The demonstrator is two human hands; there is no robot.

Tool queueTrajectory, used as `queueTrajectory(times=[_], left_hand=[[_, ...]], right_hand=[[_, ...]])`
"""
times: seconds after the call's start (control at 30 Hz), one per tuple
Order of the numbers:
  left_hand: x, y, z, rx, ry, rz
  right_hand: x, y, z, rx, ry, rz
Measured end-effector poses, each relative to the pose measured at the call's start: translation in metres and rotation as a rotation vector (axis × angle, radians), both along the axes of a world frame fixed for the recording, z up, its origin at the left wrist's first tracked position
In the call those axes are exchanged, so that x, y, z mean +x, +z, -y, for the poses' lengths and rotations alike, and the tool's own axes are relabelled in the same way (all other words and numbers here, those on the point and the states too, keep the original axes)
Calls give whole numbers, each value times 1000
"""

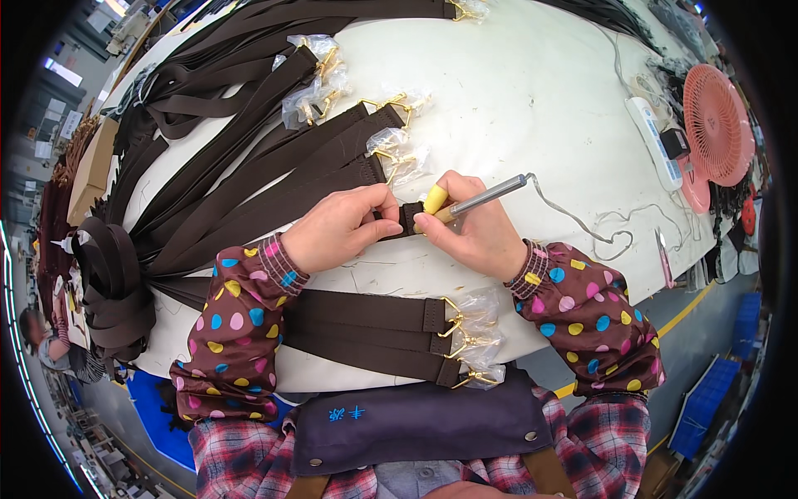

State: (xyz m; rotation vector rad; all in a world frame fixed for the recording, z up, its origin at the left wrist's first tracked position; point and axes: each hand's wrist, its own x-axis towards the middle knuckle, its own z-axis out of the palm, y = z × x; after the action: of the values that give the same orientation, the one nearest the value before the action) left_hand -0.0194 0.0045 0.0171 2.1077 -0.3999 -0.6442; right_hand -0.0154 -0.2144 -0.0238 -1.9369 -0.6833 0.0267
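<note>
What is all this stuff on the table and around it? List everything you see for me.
Strap end: one, dark brown, pinched between both hands.
Heated pen tool: one, yellow grip, metal shaft, corded, in right hand.
Straps: many, dark brown, fanned across table's left half.
Near straps: three, dark brown, along table's near edge.
Clasps: several, gold, in clear bags, on strap ends.
Table: one, white.
Fan: one, pink, right edge.
Power strip: one, white, beside fan.
Apron: one, navy, on the person.
Left hand: spotted sleeve cover, gripping strap.
Right hand: spotted sleeve cover, holding tool.
</note>
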Motion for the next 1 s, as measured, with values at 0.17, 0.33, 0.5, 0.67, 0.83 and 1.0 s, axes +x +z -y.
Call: queueTrajectory(times=[0.17, 0.33, 0.5, 0.67, 0.83, 1.0], left_hand=[[3, 3, -4, 37, -57, -58], [7, 4, 0, 99, -142, 216], [19, -6, 5, 94, -264, 347], [28, -15, 3, 28, -321, 349], [24, -15, 4, 33, -264, 331], [23, -15, 5, 38, -247, 324]], right_hand=[[1, 0, 1, 74, 15, -92], [2, -2, 2, 144, -3, -161], [5, -7, 2, 90, 21, -126], [5, -6, 2, 83, 12, -116], [5, -7, 1, 79, 10, -101], [5, -8, 1, 78, -3, -114]])
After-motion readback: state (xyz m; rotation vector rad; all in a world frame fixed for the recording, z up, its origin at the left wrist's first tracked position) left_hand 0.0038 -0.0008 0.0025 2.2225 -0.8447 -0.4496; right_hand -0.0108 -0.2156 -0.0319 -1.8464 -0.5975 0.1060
